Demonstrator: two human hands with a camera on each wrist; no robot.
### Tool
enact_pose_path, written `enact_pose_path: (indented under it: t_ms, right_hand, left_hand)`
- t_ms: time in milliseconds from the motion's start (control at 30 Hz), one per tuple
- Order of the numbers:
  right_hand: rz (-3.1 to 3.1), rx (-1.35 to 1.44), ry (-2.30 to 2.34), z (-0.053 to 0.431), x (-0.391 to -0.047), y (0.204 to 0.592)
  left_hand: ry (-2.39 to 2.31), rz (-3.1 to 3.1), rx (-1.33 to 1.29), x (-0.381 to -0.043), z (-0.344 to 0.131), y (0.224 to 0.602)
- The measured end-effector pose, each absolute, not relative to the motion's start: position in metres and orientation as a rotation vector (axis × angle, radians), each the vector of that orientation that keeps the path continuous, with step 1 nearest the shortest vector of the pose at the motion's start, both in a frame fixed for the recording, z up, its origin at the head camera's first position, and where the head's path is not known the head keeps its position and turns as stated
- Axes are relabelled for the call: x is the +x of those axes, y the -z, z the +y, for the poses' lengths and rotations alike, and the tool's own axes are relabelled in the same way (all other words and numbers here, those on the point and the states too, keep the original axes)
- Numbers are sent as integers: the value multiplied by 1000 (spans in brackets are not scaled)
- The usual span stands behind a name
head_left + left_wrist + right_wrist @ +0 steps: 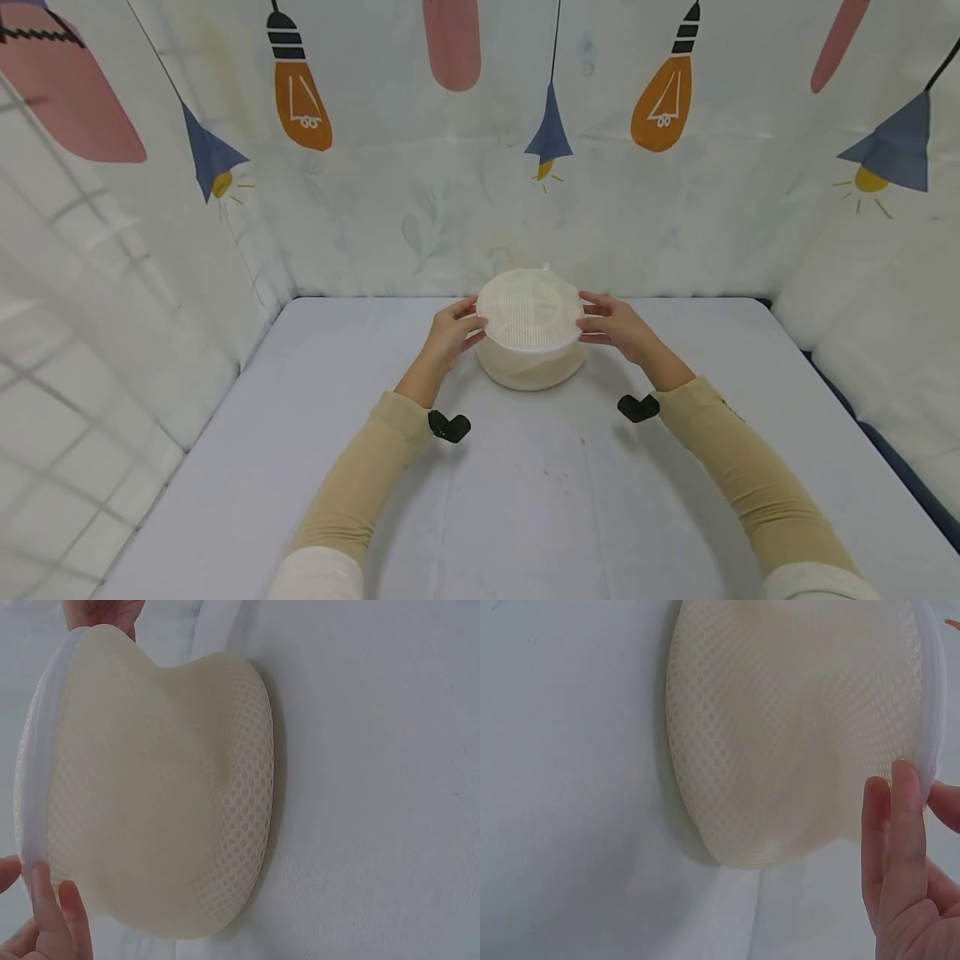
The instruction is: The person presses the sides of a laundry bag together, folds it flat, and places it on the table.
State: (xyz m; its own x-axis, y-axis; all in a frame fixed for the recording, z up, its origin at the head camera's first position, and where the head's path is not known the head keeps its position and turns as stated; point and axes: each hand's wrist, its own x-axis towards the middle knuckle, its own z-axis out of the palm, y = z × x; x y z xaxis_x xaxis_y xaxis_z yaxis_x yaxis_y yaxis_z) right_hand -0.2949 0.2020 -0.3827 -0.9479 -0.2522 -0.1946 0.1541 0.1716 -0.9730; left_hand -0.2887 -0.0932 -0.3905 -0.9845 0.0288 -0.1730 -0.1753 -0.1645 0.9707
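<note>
A round, cream mesh laundry bag (531, 310) stands upright on the table, its flat lid facing up and tilted toward me. A white zipper band (41, 750) runs round the lid's edge. My left hand (452, 332) pinches this edge on the left side, fingertips at the zipper band. On the opposite side, my right hand (617, 327) pinches the same edge between thumb and fingers. The soft side wall (780, 750) sags and folds inward below the band. The inside of the bag is hidden.
A white-covered table (540, 500) spreads around the bag. Behind it rises a pale curtain (375, 192) printed with lamps and bulbs, close to the table's far edge. Another curtain wall (90, 333) borders the left side. Black bands sit at both wrists.
</note>
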Motion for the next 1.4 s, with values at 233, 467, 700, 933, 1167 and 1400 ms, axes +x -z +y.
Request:
enact_pose_path:
  t_ms: [233,467,700,933,1167,1400]
  right_hand:
    - [2150,-99,1826,202,-295,384]
    - [2135,-109,1833,202,-295,386]
    - [2129,-116,1840,203,-296,388]
    - [2137,-116,1841,202,-298,392]
    - [2123,-134,1845,201,-298,395]
    - [2127,-115,1841,200,-298,395]
  left_hand:
    - [-2301,1924,-177,-290,-93,393]
    - [-2289,1927,-172,-289,-94,393]
    - [-2290,1913,-167,-289,-94,395]
    - [-2288,1912,-176,-290,-94,396]
    - [-2279,1929,-187,-290,-95,400]
    - [-2280,1920,-177,-291,-96,404]
